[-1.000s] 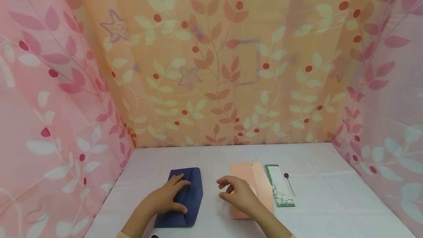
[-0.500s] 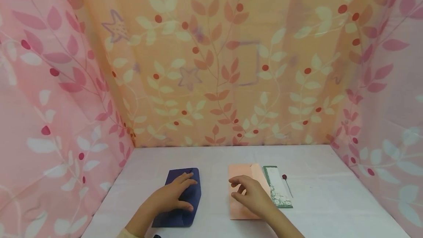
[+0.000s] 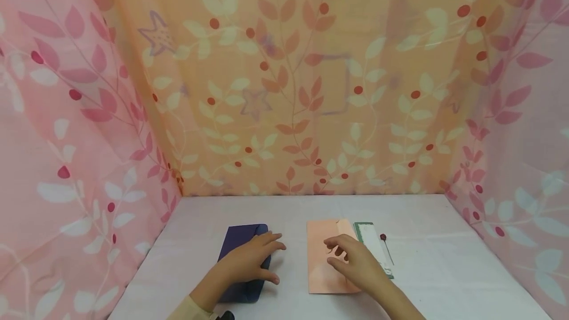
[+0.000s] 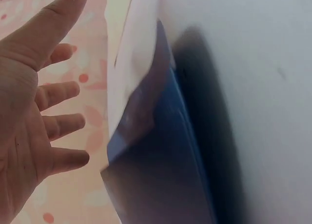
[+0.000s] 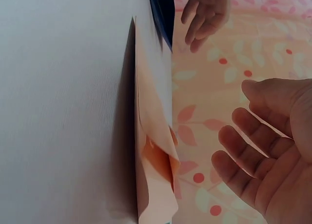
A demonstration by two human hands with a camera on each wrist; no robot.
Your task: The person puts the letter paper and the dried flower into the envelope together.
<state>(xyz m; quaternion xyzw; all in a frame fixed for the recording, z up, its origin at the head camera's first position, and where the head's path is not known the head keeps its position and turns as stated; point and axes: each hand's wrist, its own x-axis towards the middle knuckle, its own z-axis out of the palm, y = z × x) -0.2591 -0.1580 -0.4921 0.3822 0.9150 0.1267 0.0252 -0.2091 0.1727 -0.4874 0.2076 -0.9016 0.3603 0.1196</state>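
Note:
A navy blue envelope [image 3: 235, 241] lies on the left of the white table; its flap edge lifts a little in the left wrist view. Over its right half hovers my left hand [image 3: 251, 260], fingers spread and holding nothing. On the right lies a peach envelope [image 3: 320, 275], its flap side to the right and slightly gaping in the right wrist view. My right hand [image 3: 357, 263] hangs above it with loosely bent fingers [image 5: 241, 175], apart from the paper and empty. Part of each envelope is hidden beneath a hand.
Right of the peach envelope lies a white card with a green floral border [image 3: 368, 233], partly covered by my right hand. Beside it is a thin stick with a dark red rose head [image 3: 384, 237]. Patterned curtains [image 3: 284, 112] enclose the table's back and sides.
My left hand has risen off the navy envelope and shifted right. My right hand has also moved right, over the peach envelope. Both envelopes stay about where they were.

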